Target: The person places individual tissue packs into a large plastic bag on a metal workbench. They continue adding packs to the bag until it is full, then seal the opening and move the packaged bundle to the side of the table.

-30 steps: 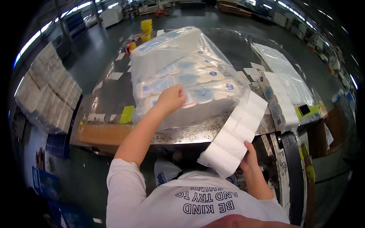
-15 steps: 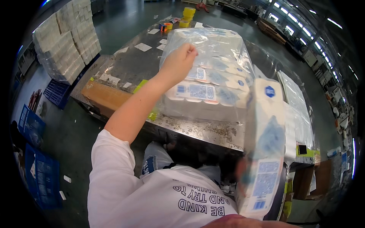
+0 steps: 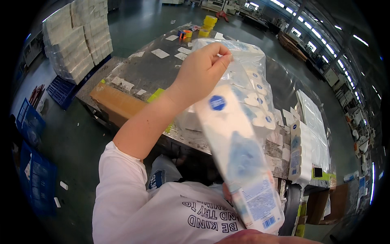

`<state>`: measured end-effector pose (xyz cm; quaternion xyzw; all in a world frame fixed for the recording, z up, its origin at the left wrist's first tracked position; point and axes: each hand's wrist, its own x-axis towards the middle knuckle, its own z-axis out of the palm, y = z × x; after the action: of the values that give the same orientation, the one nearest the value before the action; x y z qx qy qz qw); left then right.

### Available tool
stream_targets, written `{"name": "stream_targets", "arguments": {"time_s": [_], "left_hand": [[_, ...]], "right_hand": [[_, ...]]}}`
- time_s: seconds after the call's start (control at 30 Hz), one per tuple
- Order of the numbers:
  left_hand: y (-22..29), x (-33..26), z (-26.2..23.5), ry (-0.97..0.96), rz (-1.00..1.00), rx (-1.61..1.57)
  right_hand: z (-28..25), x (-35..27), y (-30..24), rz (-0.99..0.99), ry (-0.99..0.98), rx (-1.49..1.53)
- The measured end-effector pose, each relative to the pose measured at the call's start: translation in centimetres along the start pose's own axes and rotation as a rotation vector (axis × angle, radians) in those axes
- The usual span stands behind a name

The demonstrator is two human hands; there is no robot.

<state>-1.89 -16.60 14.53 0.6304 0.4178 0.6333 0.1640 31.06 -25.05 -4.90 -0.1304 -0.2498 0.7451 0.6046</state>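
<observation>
A large clear plastic bag (image 3: 260,61) lies on the metal worktable, with several white-and-blue packs of paper rolls (image 3: 258,93) inside. My left hand (image 3: 201,71) is pinched shut on the bag's edge, lifting the film. A long pack of paper rolls (image 3: 239,150), white with a blue print, slants across the front of the table, its far end close to the bag's near side under my left wrist. My right hand (image 3: 226,192) grips this pack near its lower end. Only a few of its fingers show, at the pack's left edge.
Another roll pack (image 3: 295,150) stands at the right, beside a pile of flat clear bags (image 3: 315,118). A brown cardboard piece (image 3: 115,103) lies along the table's left edge. Yellow tape rolls (image 3: 209,21) sit at the far end. Blue crates (image 3: 40,179) and a wrapped stack (image 3: 77,44) stand left.
The held pack has swung left from the table's right side, its far end now at the bag. My left hand has moved right with the film. The pack standing at the right has come into view.
</observation>
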Motion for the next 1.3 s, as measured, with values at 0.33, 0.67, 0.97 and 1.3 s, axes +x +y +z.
{"name": "stream_targets", "arguments": {"time_s": [0.33,0.67,0.97,1.3], "left_hand": [[0.8,-3.2,-1.1,-0.172,0.176,0.083],[-0.6,-4.3,2.2,-0.281,0.118,0.081],[-0.3,-9.2,4.1,-0.235,0.375,0.127],[-6.5,-9.3,8.5,-0.637,0.06,0.32]], "right_hand": [[5.2,5.1,2.0,0.03,-0.108,0.099],[5.1,15.9,7.2,0.777,-0.35,-0.812],[8.2,29.0,8.5,0.068,-0.488,-1.55],[7.1,36.2,10.0,-0.272,-0.554,-2.298]]}}
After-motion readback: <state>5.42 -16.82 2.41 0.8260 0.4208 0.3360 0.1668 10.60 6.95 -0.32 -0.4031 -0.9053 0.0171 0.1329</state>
